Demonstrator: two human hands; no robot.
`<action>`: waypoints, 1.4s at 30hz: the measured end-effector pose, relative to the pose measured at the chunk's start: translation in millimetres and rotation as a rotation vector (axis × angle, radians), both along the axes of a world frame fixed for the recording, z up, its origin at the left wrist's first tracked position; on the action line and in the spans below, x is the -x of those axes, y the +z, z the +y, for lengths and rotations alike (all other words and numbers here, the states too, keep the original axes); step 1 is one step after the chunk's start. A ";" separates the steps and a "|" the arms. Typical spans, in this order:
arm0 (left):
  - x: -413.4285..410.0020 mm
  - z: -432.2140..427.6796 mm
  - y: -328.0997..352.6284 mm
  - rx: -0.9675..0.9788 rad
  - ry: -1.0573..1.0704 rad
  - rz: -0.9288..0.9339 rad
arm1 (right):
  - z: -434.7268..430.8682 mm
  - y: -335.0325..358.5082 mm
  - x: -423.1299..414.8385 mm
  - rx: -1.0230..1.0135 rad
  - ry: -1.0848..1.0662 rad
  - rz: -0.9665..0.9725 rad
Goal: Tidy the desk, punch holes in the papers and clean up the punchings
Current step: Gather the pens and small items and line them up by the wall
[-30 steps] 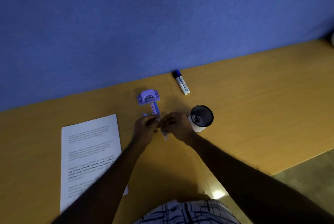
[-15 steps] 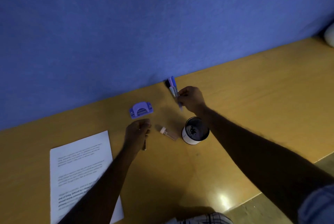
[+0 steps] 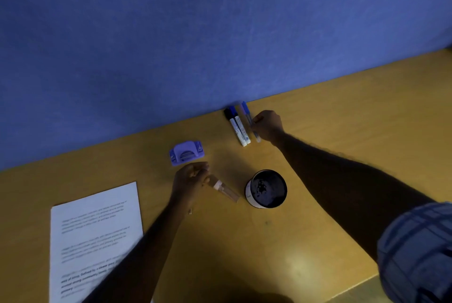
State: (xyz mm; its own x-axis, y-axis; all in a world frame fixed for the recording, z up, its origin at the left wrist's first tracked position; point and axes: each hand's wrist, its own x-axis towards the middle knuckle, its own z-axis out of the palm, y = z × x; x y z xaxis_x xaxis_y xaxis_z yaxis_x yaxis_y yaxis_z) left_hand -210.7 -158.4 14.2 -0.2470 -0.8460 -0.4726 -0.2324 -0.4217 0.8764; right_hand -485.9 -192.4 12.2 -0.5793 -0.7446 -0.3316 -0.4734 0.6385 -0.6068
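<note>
- The printed paper (image 3: 95, 234) lies flat on the yellow desk (image 3: 342, 116) at about 8 o'clock of the view; its lower right corner is hidden under the left forearm.
- The purple hole punch (image 3: 187, 152) stands on the desk at 1 o'clock from the paper, near the blue wall panel (image 3: 195, 33) and apart from the paper.
- The left hand (image 3: 190, 180) rests just at 6 o'clock of the punch, with the arm coming from the bottom edge and stretched up over the desk. Its fingers are curled narrow, and the fingertips are at the capped end of a small clear tube (image 3: 226, 190), which lies on the desk and points toward 4 o'clock. I cannot tell if the fingers grip the tube or only touch it.
- A white cup with a dark inside (image 3: 266, 189) stands upright at 3 o'clock of the tube, just beside its far end.
- Two markers (image 3: 238, 127) lie side by side, touching, at 12 o'clock of the cup, with their dark caps toward the wall panel.
- The right arm reaches from the lower right corner, a checked sleeve (image 3: 415, 249) at the elbow, and goes up to 11 o'clock.
- The right hand (image 3: 267, 125) is closed around a thin blue pen (image 3: 249, 120), which lies just at 3 o'clock of the markers and parallel to them. The fingers are tight on the middle of the pen; its lower tip is at the desk surface.
</note>
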 end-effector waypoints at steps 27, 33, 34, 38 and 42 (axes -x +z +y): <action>1.1 -0.9 -1.3 0.019 -0.064 -0.036 | -12.0 -0.6 -2.0 -0.068 -0.011 0.016; -16.5 1.4 -1.2 0.076 -0.077 -0.114 | 0.4 19.6 -10.8 -0.008 0.059 0.093; -19.7 2.3 -0.9 0.081 -0.075 -0.114 | 2.5 22.7 -14.7 0.006 0.082 0.113; -33.6 7.5 -0.2 0.116 -0.119 -0.156 | 10.7 34.2 -36.8 0.049 0.153 0.135; -45.0 12.6 2.3 0.126 -0.154 -0.192 | 19.4 44.4 -62.4 0.040 0.280 0.179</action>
State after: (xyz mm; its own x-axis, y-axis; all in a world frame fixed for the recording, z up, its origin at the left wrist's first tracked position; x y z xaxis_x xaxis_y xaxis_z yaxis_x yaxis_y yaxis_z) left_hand -165.7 -145.7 16.5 -0.2932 -0.8604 -0.4168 -0.4525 -0.2592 0.8533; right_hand -423.4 -173.0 56.6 -0.3970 -0.8934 -0.2101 -0.7281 0.4460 -0.5206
